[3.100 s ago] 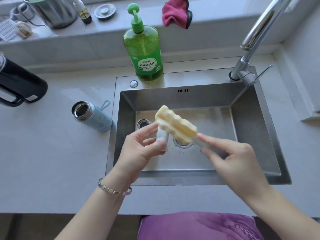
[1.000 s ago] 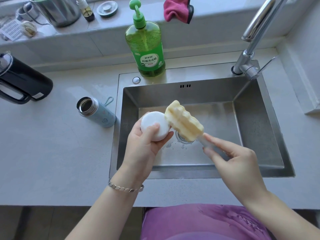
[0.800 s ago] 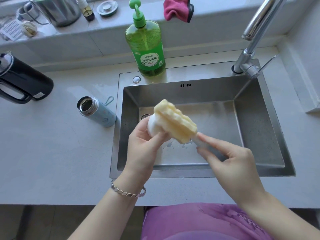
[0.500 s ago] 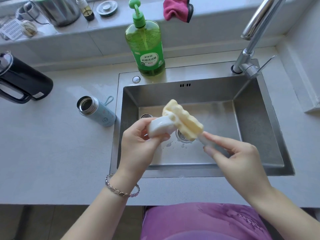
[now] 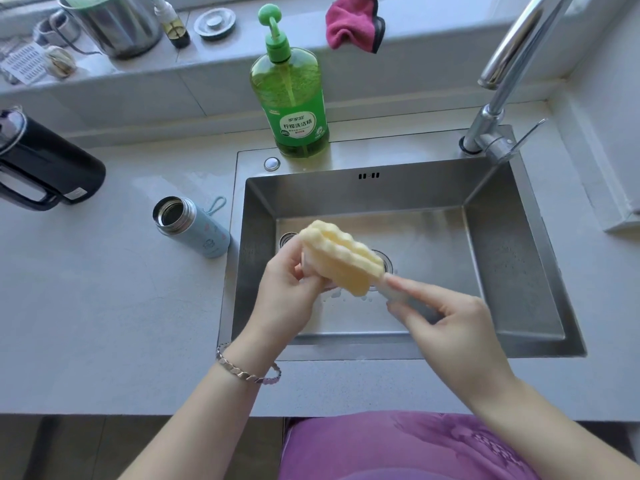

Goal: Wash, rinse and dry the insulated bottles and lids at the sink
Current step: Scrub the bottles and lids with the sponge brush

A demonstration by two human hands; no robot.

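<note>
Over the steel sink (image 5: 519, 258), my left hand (image 5: 287, 289) grips a small white lid (image 5: 308, 268), mostly hidden by a yellow ridged sponge brush (image 5: 343, 258). My right hand (image 5: 446, 323) pinches the brush's pale handle and holds the sponge head against the lid. A light blue insulated bottle (image 5: 194, 226), open and lidless, lies on its side on the counter left of the sink. A black insulated bottle (image 5: 45, 168) with a handle lies at the far left.
A green dish soap pump bottle (image 5: 291, 95) stands behind the sink; the tap (image 5: 502, 109) rises at the back right. On the ledge are a pink cloth (image 5: 353, 22), a steel pot (image 5: 110, 22), a small bottle and a round metal lid.
The sponge head has slid left over the white lid, covering it; my left hand has turned the lid a little. Both hands stay over the sink.
</note>
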